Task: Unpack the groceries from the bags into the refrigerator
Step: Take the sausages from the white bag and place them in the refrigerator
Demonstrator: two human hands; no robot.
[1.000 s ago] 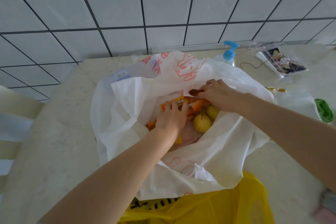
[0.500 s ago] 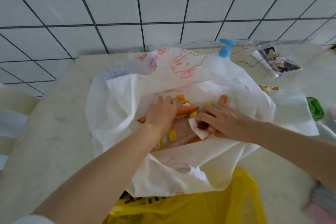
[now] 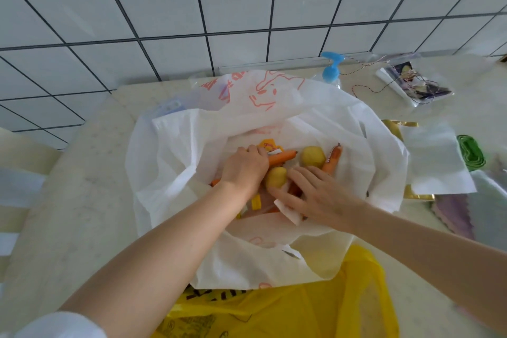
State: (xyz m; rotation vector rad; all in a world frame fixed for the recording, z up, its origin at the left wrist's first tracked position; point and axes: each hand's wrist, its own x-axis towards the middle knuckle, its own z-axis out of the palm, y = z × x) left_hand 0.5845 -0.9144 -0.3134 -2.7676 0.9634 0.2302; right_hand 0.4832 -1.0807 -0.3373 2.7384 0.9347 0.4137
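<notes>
Groceries lie in the white bag (image 3: 175, 162) mid-counter: left hand (image 3: 244, 170) apparently grasps a carrot (image 3: 282, 158); right hand (image 3: 318, 195), fingers extended, rests beside a yellow fruit (image 3: 275, 177). Yellow bag (image 3: 315, 307) at near edge.

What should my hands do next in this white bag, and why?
Probably lift the carrot out: your left hand already lies over it, and your right hand rests beside a loose potato, holding nothing I can see.

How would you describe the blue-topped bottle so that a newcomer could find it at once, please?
Start at the white bag on the counter below the tiled wall. Just behind the bag's far right edge stands the pump bottle. Its bright blue pump head is the only blue item there.
</notes>
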